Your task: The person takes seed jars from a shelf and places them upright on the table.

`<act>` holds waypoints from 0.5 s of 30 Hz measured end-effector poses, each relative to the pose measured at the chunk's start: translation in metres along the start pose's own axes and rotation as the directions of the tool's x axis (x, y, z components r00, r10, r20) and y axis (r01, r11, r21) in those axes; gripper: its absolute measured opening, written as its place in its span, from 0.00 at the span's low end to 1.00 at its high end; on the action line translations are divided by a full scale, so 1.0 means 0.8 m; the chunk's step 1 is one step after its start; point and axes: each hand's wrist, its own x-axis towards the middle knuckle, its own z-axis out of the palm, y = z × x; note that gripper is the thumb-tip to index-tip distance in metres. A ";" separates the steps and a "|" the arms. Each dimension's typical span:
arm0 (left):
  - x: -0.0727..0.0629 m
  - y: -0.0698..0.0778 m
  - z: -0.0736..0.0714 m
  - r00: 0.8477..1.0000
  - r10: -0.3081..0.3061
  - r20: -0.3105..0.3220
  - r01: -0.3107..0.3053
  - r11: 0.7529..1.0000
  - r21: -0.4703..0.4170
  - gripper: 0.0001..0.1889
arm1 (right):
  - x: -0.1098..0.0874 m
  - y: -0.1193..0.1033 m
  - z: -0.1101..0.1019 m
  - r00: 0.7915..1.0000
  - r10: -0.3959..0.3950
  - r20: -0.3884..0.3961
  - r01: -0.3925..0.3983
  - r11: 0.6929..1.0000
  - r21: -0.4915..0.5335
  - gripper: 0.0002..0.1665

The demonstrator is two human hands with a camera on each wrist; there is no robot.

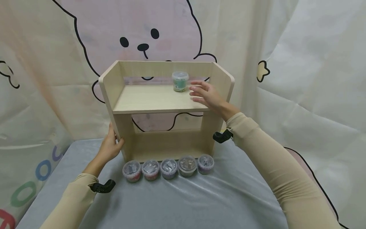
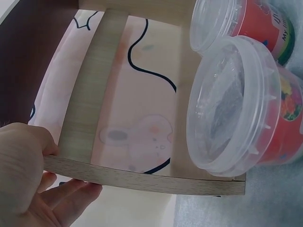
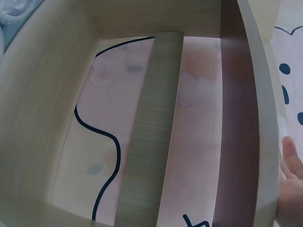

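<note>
A two-tier light wooden shelf (image 1: 160,98) stands on the cloth-covered table. My left hand (image 1: 110,146) grips its left side panel low down; in the left wrist view the thumb and fingers wrap the panel's edge (image 2: 142,179). On the upper board sits a small clear-lidded tub (image 1: 180,83) with green contents, right of centre. Just right of this tub is my right hand (image 1: 208,97), its fingers loosely spread and pointing at it, nothing held. The right wrist view catches only part of that hand (image 3: 291,184) beyond the upper board's edge.
Several lidded tubs stand in a row before the shelf, from a red one (image 1: 132,171) at left to a purple one (image 1: 206,164) at right. A blue-grey cloth (image 1: 171,203) covers the table. Printed curtains (image 1: 308,79) hang behind and at both sides.
</note>
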 end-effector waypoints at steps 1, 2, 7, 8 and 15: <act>0.000 0.000 -0.001 1.000 -0.003 0.001 0.003 1.000 0.005 0.47 | 0.002 0.001 0.002 1.000 0.003 -0.010 -0.003 1.000 0.007 0.28; -0.001 -0.001 -0.001 1.000 -0.006 0.002 0.006 1.000 0.011 0.47 | 0.005 0.001 0.003 1.000 0.004 -0.021 -0.004 1.000 0.012 0.29; -0.002 -0.002 -0.003 1.000 -0.009 0.003 0.009 1.000 0.012 0.45 | 0.023 0.003 0.012 0.997 -0.025 -0.078 0.026 1.000 0.008 0.32; -0.002 -0.002 -0.004 1.000 -0.011 0.002 0.011 1.000 0.011 0.44 | 0.028 0.003 0.014 0.995 -0.035 -0.091 0.035 0.999 0.003 0.32; -0.002 -0.001 -0.003 1.000 -0.026 0.013 0.025 0.999 0.023 0.46 | 0.054 0.007 0.023 0.978 -0.033 -0.208 0.017 0.997 -0.079 0.34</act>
